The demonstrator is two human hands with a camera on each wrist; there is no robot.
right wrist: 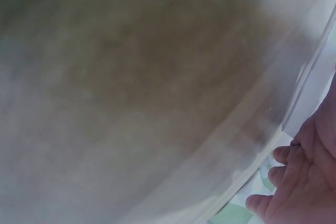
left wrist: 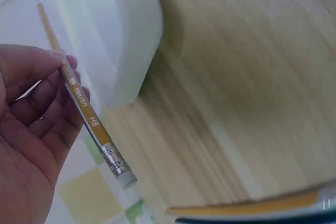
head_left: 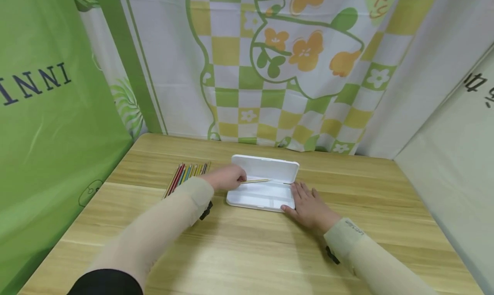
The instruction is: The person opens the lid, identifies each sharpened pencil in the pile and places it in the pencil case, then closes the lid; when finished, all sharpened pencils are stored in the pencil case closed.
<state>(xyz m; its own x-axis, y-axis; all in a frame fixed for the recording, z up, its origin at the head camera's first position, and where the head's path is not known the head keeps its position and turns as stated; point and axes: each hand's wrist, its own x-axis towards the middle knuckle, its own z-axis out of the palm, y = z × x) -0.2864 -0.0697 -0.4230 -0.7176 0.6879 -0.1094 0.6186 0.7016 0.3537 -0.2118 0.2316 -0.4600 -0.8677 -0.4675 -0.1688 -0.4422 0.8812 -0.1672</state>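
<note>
On the bench (head_left: 251, 252), the open white case (head_left: 270, 164) is touched by the outstretched right hand (head_left: 310, 207), while by the left hand (head_left: 227, 177) a pencil (left wrist: 85, 106) is pinched between fingers over the case, apparently for loading, with lowering and release called for.

Table (head_left: 247, 252): wood-grain top, smooth, with a faint sheen. Pencil case (head_left: 247, 198), towards the table's far edge: smooth plastic, lightly glossy. Pencil (left wrist: 80, 96), over the case: glossy paint, shiny ribbed metal ferrule (left wrist: 115, 159), matt eraser (left wrist: 127, 179). Row of pencils (head_left: 185, 175), towards the far left corner: painted, gloss too small to tell. Curtain (head_left: 173, 50), beyond the far edge, and hanging (head_left: 46, 136), along the left edge: matt cloth, creased. 2 sleeves (head_left: 162, 233): matt cloth.
</note>
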